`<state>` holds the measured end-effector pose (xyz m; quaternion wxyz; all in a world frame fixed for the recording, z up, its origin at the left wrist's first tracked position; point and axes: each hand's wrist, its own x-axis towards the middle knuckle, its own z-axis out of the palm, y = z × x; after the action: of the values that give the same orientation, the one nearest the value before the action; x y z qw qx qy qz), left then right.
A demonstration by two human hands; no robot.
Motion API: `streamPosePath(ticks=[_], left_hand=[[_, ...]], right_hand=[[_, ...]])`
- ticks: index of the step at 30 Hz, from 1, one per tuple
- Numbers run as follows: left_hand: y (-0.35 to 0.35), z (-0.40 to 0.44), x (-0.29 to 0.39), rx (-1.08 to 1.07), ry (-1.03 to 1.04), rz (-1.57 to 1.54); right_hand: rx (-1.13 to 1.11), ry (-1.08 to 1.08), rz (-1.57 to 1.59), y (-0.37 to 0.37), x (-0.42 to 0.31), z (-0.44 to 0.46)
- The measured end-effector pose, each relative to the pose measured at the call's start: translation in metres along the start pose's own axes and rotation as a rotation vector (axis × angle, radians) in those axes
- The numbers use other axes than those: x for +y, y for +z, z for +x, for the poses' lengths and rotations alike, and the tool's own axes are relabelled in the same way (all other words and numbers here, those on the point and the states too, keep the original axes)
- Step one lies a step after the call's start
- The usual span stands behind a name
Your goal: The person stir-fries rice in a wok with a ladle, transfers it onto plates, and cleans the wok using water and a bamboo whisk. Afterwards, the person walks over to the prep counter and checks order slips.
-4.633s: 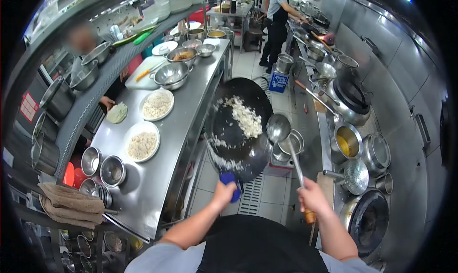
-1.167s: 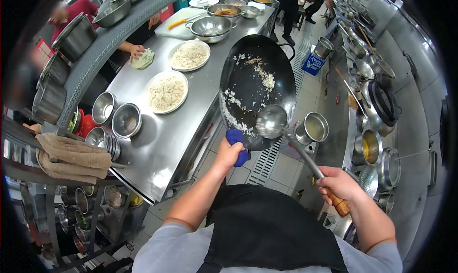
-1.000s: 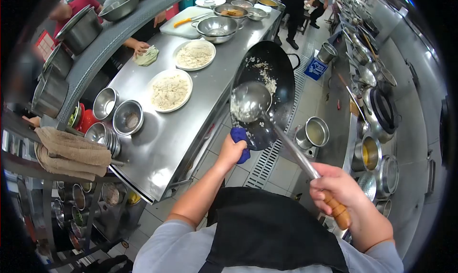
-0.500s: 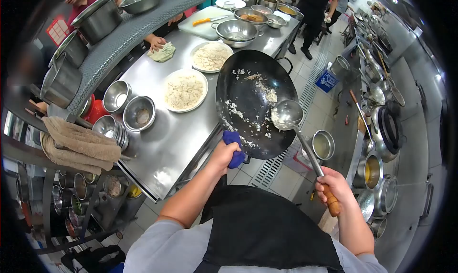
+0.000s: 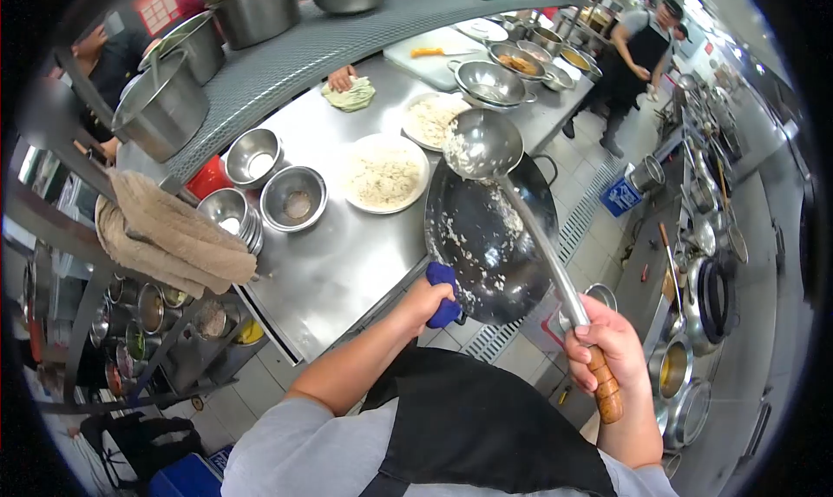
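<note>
Left hand [image 5: 423, 302]: fingers curled nearly closed, blue cloth [image 5: 442, 294] gripped. Wok handle probably inside the cloth, but hidden; cloth likely used as a guard against hot metal.

Right hand [image 5: 612, 345]: fingers closed round the ladle [image 5: 495, 137] where shaft meets wooden grip, thumb laid along the shaft. Butt of the grip left sticking out below the palm. Held there, it seems, so the long tool can be steered while the fingers are kept off the heat.

Wok [image 5: 523, 284]: just beyond the left fingers, spread ahead and toward the right-hand side. Probably carried one-handed by the near side, close to the counter [image 5: 321, 297]; whether any weight is taken by the counter edge cannot be told. Rice [image 5: 512, 221] scattered inside, out of touch of all fingers.

Ladle bowl: well ahead of the right fingers, at the wok's far rim. White grains seen along its left side. Overlapped in view with the far plate [image 5: 404, 124]; contact cannot be told. Probably positioned there for easy reach to both wok and plate.

Near plate [image 5: 382, 210]: heaped with rice, ahead and left of the left fingers, not touched. Far plate, also heaped, lies further out. Both likely set close to that counter edge for short reach. Beyond: green cloth [image 5: 350, 96] under a co-worker's hand [image 5: 341, 78].
</note>
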<state>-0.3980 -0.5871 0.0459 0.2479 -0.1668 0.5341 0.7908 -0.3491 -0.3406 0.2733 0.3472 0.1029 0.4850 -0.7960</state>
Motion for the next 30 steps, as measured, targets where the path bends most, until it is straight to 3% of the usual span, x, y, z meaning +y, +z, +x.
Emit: streamPosePath(ticks=[3,6,8,11,12,14,15,16,18,24,30], left_hand=[[-0.009,-0.017,0.002,-0.015,-0.022,-0.045],[-0.014,-0.03,0.004,-0.015,-0.045,-0.074],[-0.017,-0.035,0.001,0.004,-0.067,-0.03],[-0.018,-0.042,-0.003,0.002,-0.063,-0.055],[-0.019,-0.041,0.0,-0.006,-0.06,-0.067],[-0.018,-0.045,0.001,0.009,-0.046,-0.086],[-0.02,-0.046,0.003,0.016,-0.053,-0.085],[-0.023,-0.046,0.005,0.019,-0.063,-0.078],[-0.027,-0.043,0.006,0.009,-0.048,-0.1],[-0.031,-0.032,0.019,-0.044,-0.043,-0.098],[-0.023,-0.016,0.031,-0.114,-0.086,-0.089]], right_hand=[[0.038,-0.029,-0.3,0.014,-0.011,0.023],[0.221,-0.14,-1.043,0.021,0.003,0.072],[0.291,-0.526,-1.633,-0.016,0.04,0.128],[0.363,-0.347,-1.782,0.0,0.045,0.148],[0.368,-0.357,-1.782,0.001,0.045,0.149],[0.369,-0.458,-1.491,-0.004,0.055,0.138],[0.298,-0.678,-1.344,-0.029,0.064,0.142],[0.365,-0.193,-0.959,0.014,0.038,0.11],[0.308,-0.19,-0.608,-0.006,0.035,0.085],[0.539,-0.122,-0.57,-0.051,0.03,0.011],[0.719,-0.158,-0.376,-0.074,0.1,-0.019]])
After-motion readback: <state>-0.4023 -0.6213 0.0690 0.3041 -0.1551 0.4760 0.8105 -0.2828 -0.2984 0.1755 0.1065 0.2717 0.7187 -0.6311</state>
